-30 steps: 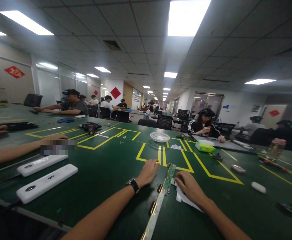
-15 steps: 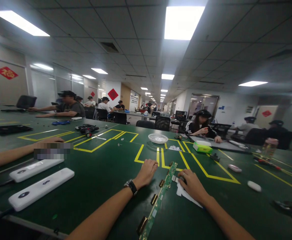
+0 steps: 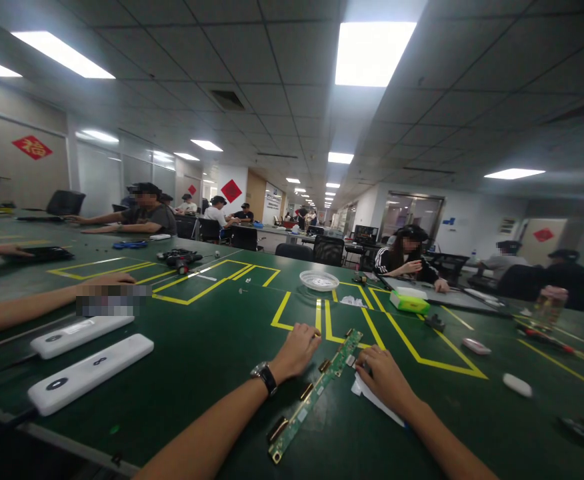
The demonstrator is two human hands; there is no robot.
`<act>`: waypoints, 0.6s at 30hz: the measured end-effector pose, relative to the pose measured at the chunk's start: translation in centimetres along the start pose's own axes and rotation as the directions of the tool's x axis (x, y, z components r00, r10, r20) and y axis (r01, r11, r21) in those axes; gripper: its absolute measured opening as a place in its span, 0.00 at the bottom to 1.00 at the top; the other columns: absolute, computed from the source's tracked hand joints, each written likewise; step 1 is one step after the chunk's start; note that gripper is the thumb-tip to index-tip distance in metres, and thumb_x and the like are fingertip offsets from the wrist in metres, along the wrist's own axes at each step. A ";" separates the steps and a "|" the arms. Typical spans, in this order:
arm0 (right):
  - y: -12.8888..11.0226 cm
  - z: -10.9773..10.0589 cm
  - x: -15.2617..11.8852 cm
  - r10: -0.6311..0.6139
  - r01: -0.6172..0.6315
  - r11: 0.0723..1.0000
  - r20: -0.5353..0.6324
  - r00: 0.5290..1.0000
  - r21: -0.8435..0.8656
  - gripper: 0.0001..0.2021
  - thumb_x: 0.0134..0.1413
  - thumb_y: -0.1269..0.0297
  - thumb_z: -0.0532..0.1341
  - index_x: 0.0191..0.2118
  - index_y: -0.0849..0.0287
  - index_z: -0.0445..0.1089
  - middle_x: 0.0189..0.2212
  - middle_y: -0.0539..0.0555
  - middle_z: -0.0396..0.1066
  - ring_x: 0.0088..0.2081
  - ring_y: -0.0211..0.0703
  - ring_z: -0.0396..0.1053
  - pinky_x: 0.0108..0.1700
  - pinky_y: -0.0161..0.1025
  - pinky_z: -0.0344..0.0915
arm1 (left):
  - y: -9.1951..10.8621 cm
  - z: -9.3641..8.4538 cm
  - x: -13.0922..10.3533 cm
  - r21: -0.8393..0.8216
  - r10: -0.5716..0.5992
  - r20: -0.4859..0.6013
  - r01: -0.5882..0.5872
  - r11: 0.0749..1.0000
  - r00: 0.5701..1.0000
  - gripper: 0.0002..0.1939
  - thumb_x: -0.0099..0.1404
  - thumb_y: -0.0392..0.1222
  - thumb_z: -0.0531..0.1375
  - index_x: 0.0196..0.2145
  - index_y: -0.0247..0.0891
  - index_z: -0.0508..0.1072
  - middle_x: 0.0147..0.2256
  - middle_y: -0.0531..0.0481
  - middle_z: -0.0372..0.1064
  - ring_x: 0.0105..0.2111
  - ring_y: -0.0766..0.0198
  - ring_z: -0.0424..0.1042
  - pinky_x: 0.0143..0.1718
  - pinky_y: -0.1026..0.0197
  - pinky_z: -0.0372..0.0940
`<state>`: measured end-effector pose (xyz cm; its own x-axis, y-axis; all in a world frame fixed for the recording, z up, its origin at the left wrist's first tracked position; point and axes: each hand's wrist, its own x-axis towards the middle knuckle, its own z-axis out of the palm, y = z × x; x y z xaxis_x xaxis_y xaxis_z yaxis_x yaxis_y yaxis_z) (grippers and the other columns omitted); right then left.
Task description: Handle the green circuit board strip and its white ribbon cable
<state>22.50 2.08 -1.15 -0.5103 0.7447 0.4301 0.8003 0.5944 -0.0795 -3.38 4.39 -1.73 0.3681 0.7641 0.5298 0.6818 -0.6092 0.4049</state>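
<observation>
A long, narrow green circuit board lies slantwise on the green table between my hands, with several brown-gold flaps along its left edge. My left hand, with a black-strapped watch at the wrist, rests left of the board's far end. Its fingers are curled together, hiding whatever they hold. My right hand is at the right of the board's far end, fingers bent closed around a small dark thing I cannot make out. A white strip, perhaps paper, lies partly under that hand.
A round white basket stands beyond my hands. Two white power banks or strips with cables lie left. A green-yellow pack and a white oval thing sit right. Another person's arm reaches in at left; other people sit around.
The circuit board has turned and moved away from me, so its near end now shows. My hands stay close to its far end. The view has shifted slightly.
</observation>
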 end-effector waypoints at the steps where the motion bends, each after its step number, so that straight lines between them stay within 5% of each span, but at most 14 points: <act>1: -0.2 -0.1 0.0 -0.020 0.020 1.000 0.006 1.000 0.011 0.08 0.59 0.66 0.54 0.33 0.57 0.70 0.35 0.55 0.71 0.42 0.49 0.65 0.45 0.45 0.58 | 0.0 0.0 0.0 0.005 0.003 0.000 -0.003 1.000 1.000 0.19 0.72 0.47 0.43 0.44 0.36 0.70 0.42 0.45 0.67 0.44 0.58 0.61 0.49 0.55 0.55; 6: -1.6 -0.2 -0.1 -0.153 0.148 0.983 0.041 0.987 0.107 0.07 0.60 0.67 0.54 0.35 0.56 0.70 0.37 0.55 0.70 0.42 0.47 0.65 0.46 0.44 0.58 | 0.1 -0.3 -0.1 0.014 0.009 0.005 -0.009 1.000 1.000 0.17 0.72 0.45 0.45 0.44 0.37 0.70 0.42 0.45 0.68 0.44 0.58 0.61 0.49 0.55 0.55; 13: -0.6 0.4 0.3 -0.039 0.039 0.999 0.012 0.999 0.008 0.08 0.59 0.68 0.54 0.35 0.56 0.71 0.36 0.55 0.71 0.42 0.49 0.65 0.46 0.46 0.58 | 0.3 -0.1 -0.3 0.023 0.020 0.033 -0.021 1.000 0.999 0.13 0.70 0.42 0.48 0.44 0.37 0.70 0.42 0.45 0.68 0.44 0.58 0.62 0.48 0.55 0.56; 18: -2.3 -0.2 0.1 -0.161 0.157 0.984 0.043 0.986 0.082 0.08 0.59 0.69 0.53 0.37 0.56 0.70 0.38 0.55 0.70 0.44 0.48 0.65 0.47 0.44 0.58 | 0.5 0.2 -0.4 0.029 0.053 0.051 -0.054 0.998 0.997 0.13 0.70 0.40 0.47 0.44 0.37 0.69 0.42 0.45 0.68 0.45 0.58 0.63 0.50 0.55 0.55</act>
<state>20.69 0.74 -0.77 -0.6454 0.6519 0.3981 0.6819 0.7266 -0.0842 -3.05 3.88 -1.89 0.4352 0.7409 0.5115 0.6791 -0.6432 0.3538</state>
